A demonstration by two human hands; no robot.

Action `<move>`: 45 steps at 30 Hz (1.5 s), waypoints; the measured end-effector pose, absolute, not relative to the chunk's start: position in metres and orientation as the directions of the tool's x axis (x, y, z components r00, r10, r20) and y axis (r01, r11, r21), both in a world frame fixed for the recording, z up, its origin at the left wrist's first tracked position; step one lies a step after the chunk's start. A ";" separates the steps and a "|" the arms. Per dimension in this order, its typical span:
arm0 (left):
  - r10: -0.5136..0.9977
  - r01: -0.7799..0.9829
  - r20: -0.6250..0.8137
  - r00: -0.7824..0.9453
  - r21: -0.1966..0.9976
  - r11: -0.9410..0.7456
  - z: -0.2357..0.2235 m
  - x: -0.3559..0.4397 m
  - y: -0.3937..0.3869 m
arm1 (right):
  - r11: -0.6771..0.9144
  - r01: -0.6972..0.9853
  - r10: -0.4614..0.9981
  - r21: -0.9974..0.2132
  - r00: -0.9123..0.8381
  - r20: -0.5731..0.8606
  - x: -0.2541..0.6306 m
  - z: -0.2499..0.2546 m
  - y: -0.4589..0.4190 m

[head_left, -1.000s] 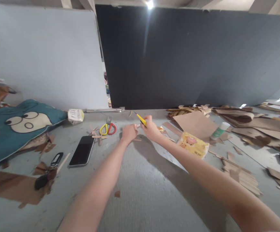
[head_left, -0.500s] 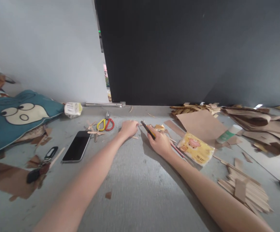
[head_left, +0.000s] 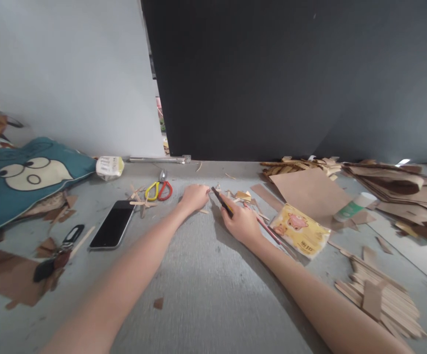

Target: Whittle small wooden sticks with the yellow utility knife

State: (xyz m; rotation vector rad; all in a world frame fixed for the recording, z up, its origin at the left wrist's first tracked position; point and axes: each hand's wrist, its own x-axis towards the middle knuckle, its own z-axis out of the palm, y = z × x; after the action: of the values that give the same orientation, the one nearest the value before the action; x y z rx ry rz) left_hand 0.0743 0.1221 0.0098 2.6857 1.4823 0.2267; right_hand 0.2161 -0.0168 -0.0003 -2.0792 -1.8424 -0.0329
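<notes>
My right hand is closed around a black and yellow utility knife, its tip pointing up and left toward my left hand. My left hand rests on the grey table with its fingers curled; what they pinch is too small or hidden to make out. Close beyond the knife lie small wooden scraps. Yellow-and-red-handled pliers lie left of my left hand, beside a few crossed wooden sticks. Under my right wrist a thin reddish stick is partly hidden.
To the left are a phone, keys on a clip and a blue cushion. On the right lie a yellow tissue pack, a glue stick, brown card and a pile of wooden sticks. A dark panel stands behind.
The knife has moved slightly left and its tip is nearer my left hand's fingers. The view has shifted slightly; both hands keep their grip.
</notes>
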 end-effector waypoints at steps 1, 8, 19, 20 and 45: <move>0.845 0.835 0.098 0.526 0.127 -0.535 0.009 0.074 0.122 | -0.082 0.965 0.955 -0.249 0.148 0.257 0.216 -0.001 -0.017; 0.857 0.842 0.081 0.509 0.157 -0.515 0.010 0.074 0.121 | -0.081 0.967 0.958 -0.243 0.143 0.249 0.215 -0.001 -0.017; 0.838 0.821 0.099 0.536 0.170 -0.545 0.007 0.073 0.120 | -0.072 0.925 0.979 -0.372 0.137 0.151 0.208 0.005 -0.011; 0.837 0.819 0.098 0.538 0.172 -0.547 0.007 0.072 0.120 | -0.073 0.923 0.978 -0.378 0.140 0.152 0.206 0.005 -0.009; 0.873 0.860 0.114 0.475 0.150 -0.488 0.006 0.081 0.114 | -0.155 0.910 0.972 -0.385 0.209 0.102 0.190 0.010 -0.013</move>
State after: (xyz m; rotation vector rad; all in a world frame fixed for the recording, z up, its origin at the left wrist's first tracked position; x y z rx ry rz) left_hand 0.0806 0.1141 0.0064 2.6356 1.5506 0.2695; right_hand 0.1897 -0.0126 0.0104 -2.1289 -1.7559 0.2391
